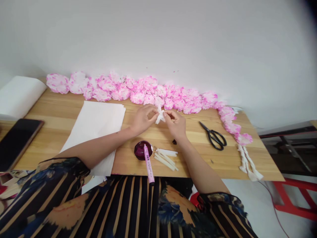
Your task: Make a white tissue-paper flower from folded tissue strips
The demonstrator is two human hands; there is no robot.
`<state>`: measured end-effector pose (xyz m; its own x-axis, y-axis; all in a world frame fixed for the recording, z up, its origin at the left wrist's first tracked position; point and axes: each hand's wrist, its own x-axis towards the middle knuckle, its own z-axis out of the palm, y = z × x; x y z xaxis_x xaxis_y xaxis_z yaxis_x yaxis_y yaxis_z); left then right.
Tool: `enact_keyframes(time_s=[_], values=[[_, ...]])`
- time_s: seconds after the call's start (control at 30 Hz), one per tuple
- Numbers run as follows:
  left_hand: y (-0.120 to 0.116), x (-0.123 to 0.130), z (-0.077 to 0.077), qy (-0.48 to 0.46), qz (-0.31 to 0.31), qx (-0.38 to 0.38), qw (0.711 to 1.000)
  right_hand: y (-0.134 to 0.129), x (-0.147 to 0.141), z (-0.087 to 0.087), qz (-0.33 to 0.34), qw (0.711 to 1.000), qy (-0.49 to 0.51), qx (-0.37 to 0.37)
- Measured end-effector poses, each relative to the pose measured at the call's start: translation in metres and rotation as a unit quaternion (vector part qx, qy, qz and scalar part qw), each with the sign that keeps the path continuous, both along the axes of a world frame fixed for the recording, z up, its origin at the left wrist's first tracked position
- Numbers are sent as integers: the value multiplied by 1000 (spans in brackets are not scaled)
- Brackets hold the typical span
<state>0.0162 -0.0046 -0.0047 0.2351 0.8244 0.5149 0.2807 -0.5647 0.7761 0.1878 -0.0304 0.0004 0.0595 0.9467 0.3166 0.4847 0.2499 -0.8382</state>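
A small piece of crumpled white tissue paper (160,116) is pinched between my two hands over the middle of the table. My left hand (145,118) grips its left side with thumb and forefinger, and my right hand (176,124) pinches the right side. Just behind them runs a long row of pink-edged white paper flowers (148,86). Nearer to me, a pink marker (148,165) leans across a small dark purple dish (139,150). Several thin white rolled strips (166,158) lie to the right of the dish.
A stack of white paper sheets (99,122) lies at the left, partly under my left forearm. Black scissors (213,136) rest at the right, near twisted white paper strands (249,165). A phone (18,142) and a white paper roll (21,96) occupy the far left. A wall stands behind.
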Motion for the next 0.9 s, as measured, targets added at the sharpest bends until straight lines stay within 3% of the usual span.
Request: enact_keyframes(time_s=[0.13,0.43,0.67,0.77,0.9], values=[[4,1,-5,-52,7,-52,997,1,0,-1,-14,999,39,12],[0,2,2,-40,-5,-128,991,-1,1,-4,16,977,-173,122],[2,3,1,-66,8,-210,975,2,1,-5,21,997,-68,11],[-2,2,5,-35,17,-195,980,1,1,-2,30,998,-53,2],[-6,1,9,25,20,-122,992,0,0,-1,24,997,-75,22]])
